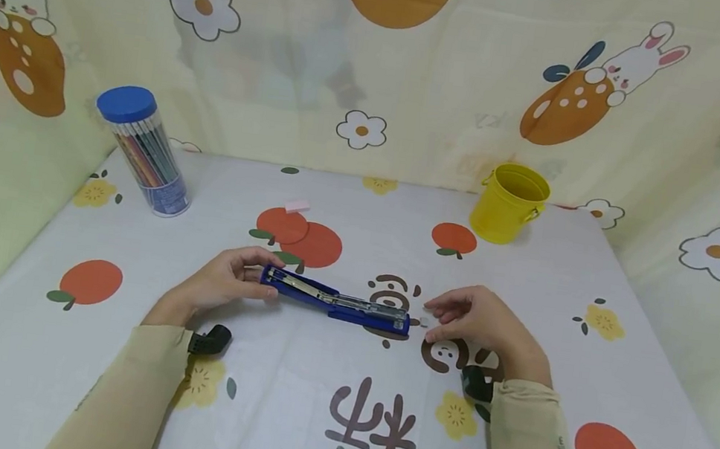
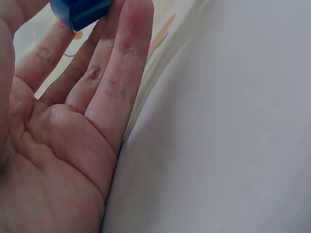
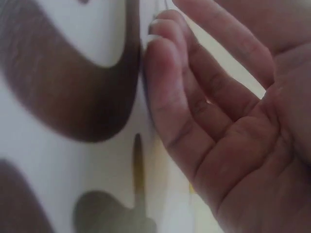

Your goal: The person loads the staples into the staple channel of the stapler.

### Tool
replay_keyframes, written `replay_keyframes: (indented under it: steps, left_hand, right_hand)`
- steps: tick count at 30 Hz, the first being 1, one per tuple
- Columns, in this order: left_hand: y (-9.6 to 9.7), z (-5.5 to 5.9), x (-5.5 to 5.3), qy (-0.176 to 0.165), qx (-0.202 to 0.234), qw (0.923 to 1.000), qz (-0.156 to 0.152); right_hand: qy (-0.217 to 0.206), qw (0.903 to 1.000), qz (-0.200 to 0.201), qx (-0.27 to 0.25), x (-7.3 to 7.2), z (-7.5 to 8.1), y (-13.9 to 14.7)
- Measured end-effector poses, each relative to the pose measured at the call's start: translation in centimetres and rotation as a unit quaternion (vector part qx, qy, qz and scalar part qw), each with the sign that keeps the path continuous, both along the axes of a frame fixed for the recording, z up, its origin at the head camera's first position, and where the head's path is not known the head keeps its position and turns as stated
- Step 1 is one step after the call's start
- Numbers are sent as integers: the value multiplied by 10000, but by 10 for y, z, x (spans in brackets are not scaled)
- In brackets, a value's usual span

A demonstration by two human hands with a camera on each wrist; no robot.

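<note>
A blue stapler (image 1: 337, 301) lies opened out flat, its metal channel facing up, in the middle of the head view. My left hand (image 1: 221, 284) pinches its left end between thumb and fingers; in the left wrist view only a blue corner (image 2: 87, 13) of it shows at the top. To the right of the stapler is a tiny pale piece (image 1: 424, 322), too small to identify. My right hand (image 1: 489, 323) is beside that piece with thumb and fingers apart and slightly bent. No object shows between the fingers in the right wrist view.
A clear tube of pencils (image 1: 150, 161) with a blue lid stands at the back left. At the back right is a yellow bucket (image 1: 501, 216). A small pink block (image 1: 297, 206) lies behind the stapler on the printed tablecloth (image 1: 272, 393). Curtains hang behind and at both sides.
</note>
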State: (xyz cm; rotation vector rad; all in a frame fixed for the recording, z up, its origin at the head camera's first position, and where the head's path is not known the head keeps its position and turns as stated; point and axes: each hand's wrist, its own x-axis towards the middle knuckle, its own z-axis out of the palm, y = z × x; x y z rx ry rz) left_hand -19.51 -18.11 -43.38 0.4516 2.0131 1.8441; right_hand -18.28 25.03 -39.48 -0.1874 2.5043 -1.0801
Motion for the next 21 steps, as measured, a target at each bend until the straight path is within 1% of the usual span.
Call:
replay_keyframes:
  steps: [7, 14, 18, 21]
  left_hand:
    - [0, 0, 1, -5, 53, 10000, 53]
    - [0, 0, 2, -39, 71, 9999, 100]
    - [0, -2, 2, -55, 78, 9999, 102]
    - [0, -2, 2, -32, 97, 9999, 107]
  right_hand:
    - [71, 10000, 26, -45, -1, -3, 2]
    - [43, 9997, -56, 250, -1, -3, -1]
    - [82, 9994, -66, 335, 0, -3, -2]
    - [122, 9993, -100, 353, 0, -3, -2]
